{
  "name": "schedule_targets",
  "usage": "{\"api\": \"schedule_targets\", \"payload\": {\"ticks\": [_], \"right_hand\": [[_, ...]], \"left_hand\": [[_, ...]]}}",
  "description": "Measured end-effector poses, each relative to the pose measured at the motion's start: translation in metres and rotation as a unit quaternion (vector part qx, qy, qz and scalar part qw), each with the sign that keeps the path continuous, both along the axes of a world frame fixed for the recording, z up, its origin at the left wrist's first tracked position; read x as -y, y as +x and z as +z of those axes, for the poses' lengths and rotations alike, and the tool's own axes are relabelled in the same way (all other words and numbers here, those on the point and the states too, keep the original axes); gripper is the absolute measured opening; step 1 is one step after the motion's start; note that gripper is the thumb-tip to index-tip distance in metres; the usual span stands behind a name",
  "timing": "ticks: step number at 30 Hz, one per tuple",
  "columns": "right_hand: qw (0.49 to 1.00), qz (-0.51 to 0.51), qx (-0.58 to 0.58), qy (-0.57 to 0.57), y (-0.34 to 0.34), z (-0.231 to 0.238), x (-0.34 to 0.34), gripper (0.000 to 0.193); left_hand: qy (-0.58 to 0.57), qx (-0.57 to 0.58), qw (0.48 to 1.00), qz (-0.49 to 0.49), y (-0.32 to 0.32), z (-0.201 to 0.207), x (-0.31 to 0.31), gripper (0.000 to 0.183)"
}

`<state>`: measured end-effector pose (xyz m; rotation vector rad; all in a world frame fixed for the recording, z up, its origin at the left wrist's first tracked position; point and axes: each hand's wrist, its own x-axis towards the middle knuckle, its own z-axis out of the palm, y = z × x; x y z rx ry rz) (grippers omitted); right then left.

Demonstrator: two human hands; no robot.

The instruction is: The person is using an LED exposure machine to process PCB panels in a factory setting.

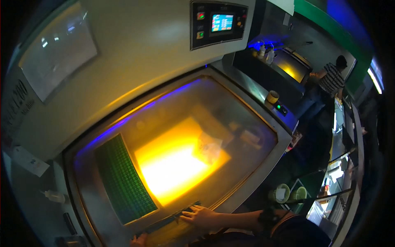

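A big grey machine has a glass-covered bed in a metal frame (251, 103). Under the glass a bright yellow glow (173, 164) lights a pale sheet (207, 146), with a green ribbed mat (123, 181) to its left. My right hand (201, 216) lies flat with fingers spread on the dark strip at the front edge of the glass; its wrist wears a dark band. My left hand (140, 239) shows only fingers at the bottom edge, touching the frame's front rim. Whether it grips anything is hidden.
A control panel with a small lit screen (218, 22) sits above the bed. On the right ledge are a tape roll (271, 96) and a green light (279, 108). A person in a striped shirt (331, 78) stands at a second lit machine (290, 68). Two green round containers (282, 193) stand below.
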<state>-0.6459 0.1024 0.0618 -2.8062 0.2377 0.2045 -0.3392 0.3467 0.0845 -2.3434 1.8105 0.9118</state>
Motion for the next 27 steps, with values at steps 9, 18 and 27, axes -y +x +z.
{"api": "schedule_targets", "payload": {"ticks": [9,18,27], "right_hand": [[0.99,-0.013,-0.116,0.078,-0.073,0.025,0.036,0.051],[1.0,-0.007,-0.017,-0.018,-0.22,-0.006,0.114,0.054],[0.971,-0.229,0.045,0.049,-0.303,0.083,0.299,0.046]], "left_hand": [[-0.017,0.006,1.0,0.019,-0.092,0.008,0.033,0.07],[-0.012,0.018,1.0,-0.006,-0.225,0.014,0.12,0.081],[0.1,0.013,0.995,0.018,-0.213,0.023,0.134,0.082]]}}
